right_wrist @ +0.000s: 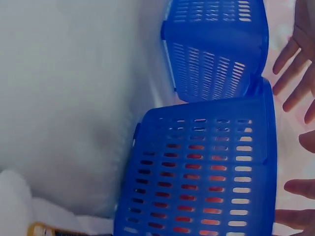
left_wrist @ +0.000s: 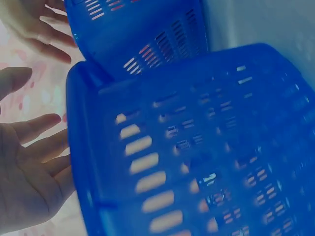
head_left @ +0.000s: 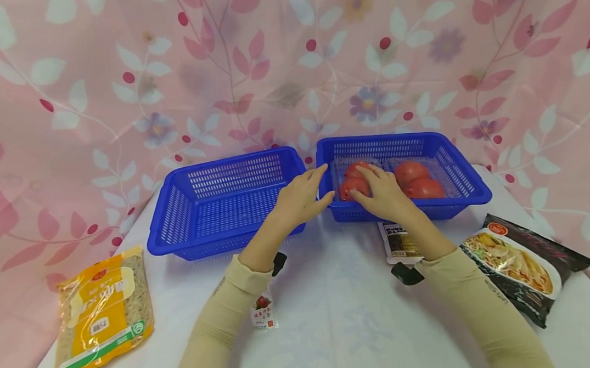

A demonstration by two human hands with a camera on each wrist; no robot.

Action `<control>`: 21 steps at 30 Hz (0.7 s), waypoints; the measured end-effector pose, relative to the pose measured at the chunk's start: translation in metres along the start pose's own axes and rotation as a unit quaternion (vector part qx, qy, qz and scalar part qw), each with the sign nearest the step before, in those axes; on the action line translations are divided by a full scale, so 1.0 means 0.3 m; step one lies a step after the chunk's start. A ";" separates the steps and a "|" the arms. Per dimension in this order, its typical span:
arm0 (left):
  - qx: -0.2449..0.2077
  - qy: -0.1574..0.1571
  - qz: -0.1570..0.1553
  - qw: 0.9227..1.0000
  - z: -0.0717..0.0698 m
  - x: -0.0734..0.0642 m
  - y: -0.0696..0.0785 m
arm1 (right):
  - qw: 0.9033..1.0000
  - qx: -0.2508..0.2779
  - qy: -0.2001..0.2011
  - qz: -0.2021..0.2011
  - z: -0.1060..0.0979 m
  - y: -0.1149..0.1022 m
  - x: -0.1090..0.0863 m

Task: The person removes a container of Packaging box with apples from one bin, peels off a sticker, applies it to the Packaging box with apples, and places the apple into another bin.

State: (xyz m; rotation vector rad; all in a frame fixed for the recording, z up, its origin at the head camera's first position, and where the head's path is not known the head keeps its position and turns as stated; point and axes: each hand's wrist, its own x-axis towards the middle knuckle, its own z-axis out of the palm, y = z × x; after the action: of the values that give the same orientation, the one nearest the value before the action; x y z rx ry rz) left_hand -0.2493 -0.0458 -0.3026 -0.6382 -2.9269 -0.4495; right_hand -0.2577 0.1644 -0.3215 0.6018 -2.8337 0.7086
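Above the gap between two blue plastic baskets, my left hand [head_left: 299,200] holds nothing, its fingers spread beside the left rim of the right basket [head_left: 464,199]. My right hand [head_left: 384,194] hovers over or touches the left clear pack of tomatoes [head_left: 352,190] in that basket; contact cannot be made out. A second clear pack of tomatoes [head_left: 425,187] lies to its right. The left basket [head_left: 234,211] has a bare slotted floor. Both wrist views show the outer basket walls, with the left hand [left_wrist: 29,177] and right hand [right_wrist: 300,196] above the rims.
A yellow food bag [head_left: 104,310] lies at the left front. On the right is a black noodle bag [head_left: 519,265]. A small white-and-brown packet [head_left: 400,243] sits before the right basket, partly under my forearm. Another small packet [head_left: 264,313] lies by my left sleeve. Floral cloth [head_left: 280,68] hangs behind.
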 end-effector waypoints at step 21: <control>-0.094 -0.056 0.029 0.994 0.093 0.204 0.092 | 0.984 0.117 -0.054 0.120 0.029 0.120 0.111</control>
State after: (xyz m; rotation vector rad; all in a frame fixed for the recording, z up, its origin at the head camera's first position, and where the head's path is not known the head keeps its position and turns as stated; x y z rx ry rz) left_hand -0.2943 0.0104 -0.3113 -0.7943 -2.9839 -0.7122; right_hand -0.3035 0.1778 -0.3358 0.3395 -2.9778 1.0950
